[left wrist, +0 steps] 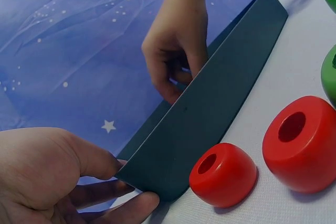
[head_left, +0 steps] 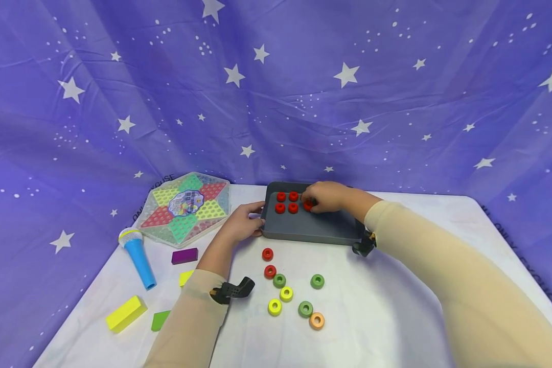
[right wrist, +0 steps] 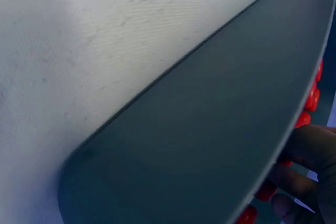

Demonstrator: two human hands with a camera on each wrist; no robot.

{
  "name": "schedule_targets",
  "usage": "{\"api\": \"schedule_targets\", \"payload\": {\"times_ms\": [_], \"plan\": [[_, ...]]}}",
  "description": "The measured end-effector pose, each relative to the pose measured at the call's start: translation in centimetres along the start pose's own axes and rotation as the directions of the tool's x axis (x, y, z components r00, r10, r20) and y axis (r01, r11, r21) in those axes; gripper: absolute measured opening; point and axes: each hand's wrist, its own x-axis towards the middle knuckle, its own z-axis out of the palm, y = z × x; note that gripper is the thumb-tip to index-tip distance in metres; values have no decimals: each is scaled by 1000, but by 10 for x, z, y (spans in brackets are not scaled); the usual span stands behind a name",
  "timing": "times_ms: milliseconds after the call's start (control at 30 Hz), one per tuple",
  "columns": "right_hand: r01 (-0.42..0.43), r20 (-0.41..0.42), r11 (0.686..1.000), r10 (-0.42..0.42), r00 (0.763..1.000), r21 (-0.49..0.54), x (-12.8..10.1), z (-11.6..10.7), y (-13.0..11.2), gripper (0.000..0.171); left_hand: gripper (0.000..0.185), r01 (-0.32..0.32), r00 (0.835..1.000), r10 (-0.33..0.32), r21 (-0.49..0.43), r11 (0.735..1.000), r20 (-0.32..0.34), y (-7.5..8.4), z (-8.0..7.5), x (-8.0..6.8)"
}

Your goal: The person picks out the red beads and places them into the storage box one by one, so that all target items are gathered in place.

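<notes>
A dark grey tray point(head_left: 313, 230) lies at the back of the white table. My left hand point(head_left: 256, 221) grips its near left corner, thumb on the rim and fingers under the wall point(left wrist: 210, 108). Several red rings point(head_left: 287, 202) stand in rows in the tray's left part. My right hand point(head_left: 310, 203) reaches into the tray and pinches a red ring point(head_left: 308, 206) beside those rows. In the right wrist view the tray wall point(right wrist: 210, 145) fills the frame, with my fingers point(right wrist: 310, 148) and red rings point(right wrist: 311, 98) beyond it.
Loose rings lie in front of the tray: two red point(head_left: 268, 254), three green point(head_left: 317, 281), two yellow point(head_left: 274, 307), one orange point(head_left: 316, 320). To the left are a hexagonal checkers board point(head_left: 186, 207), a blue toy microphone point(head_left: 138, 253) and purple point(head_left: 184, 255), yellow point(head_left: 125, 313) and green point(head_left: 160, 320) blocks.
</notes>
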Motion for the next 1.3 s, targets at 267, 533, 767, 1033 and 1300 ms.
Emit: {"api": "schedule_targets", "payload": {"times_ms": [267,533,767,1033,1300], "plan": [[-3,0,1000,3,1000,-13,-4,-9,-3,32,59,4,1000,-4,-7,1000,3,-1,1,1],[3,-63,999,-1,998,40,-15,-39,-31,37,60,13,1000,-13,-3,1000,3,2,-1,-1],[70,-55,987,-63,997,143,-28,-22,-79,41,59,10,1000,-10,-23,1000,9,-2,0,2],[84,-113,993,-75,991,80,-35,16,-119,40,60,14,1000,-14,-10,1000,12,-3,1,2],[119,-55,993,-118,991,7,-27,26,-144,42,59,6,1000,-6,-5,1000,14,-4,-1,4]]}}
